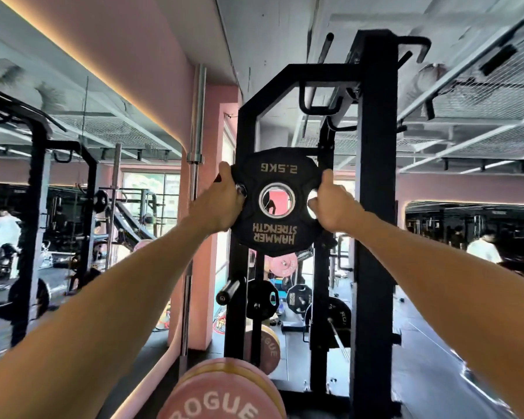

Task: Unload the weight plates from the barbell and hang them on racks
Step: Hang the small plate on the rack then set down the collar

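Note:
A small black 2.5 kg weight plate (277, 173) with gold upside-down lettering is held up at head height in front of the black rack (375, 207). My left hand (224, 201) grips its left edge and my right hand (333, 207) grips its right edge through a cut-out. Its centre hole is open, and I see through it. Lower on the rack an empty storage peg (228, 291) sticks out, beside black plates (262, 299) hung on other pegs. Pink plates (224, 394) sit at the bottom of the view.
A pink pillar (206, 176) with upright barbells stands left of the rack. A pink plate (283, 264) and a black one (298, 297) hang further back. Mirrors line both walls; people in white shirts appear at far left (3, 228) and right (481, 249).

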